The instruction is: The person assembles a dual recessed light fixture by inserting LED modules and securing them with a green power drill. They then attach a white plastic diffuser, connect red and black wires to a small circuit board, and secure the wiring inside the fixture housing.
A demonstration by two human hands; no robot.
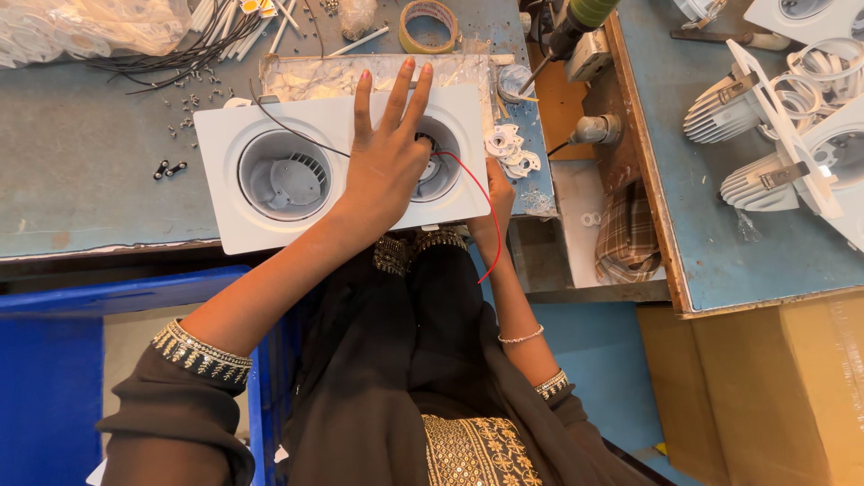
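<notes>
Head view: a white two-hole lamp housing (342,171) lies flat on the grey counter (90,171), its near edge hanging slightly over the counter's front lip, just above the person's lap.
Left hand: the left hand (389,157) lies palm down over the right-hand hole (438,171), fingers (402,90) straight and spread apart, pressing rather than gripping.
Right hand: the right hand (498,202) sits at the housing's near right corner, mostly hidden under the edge; it seems clamped on that corner, though I cannot tell how the fingers lie.
Wires: a red wire (477,216) loops out of the covered hole and over the right wrist; a black wire (292,126) runs from under the left palm toward the far left.
Long axis: the housing's long side runs left to right, parallel to the counter's front edge; both holes face up, and the open left hole (284,175) shows a grey finned part inside.
Risk, slipping: with the near edge off the counter, a hard push from the palm could tip the housing toward the lap (the right hand looks like the only stop).
Risk, wires: the red loop could snag on the wrist and pull loose.
Risk, clutter: small white clips (508,148) and loose screws (193,99) lie close by and could be knocked off.
</notes>
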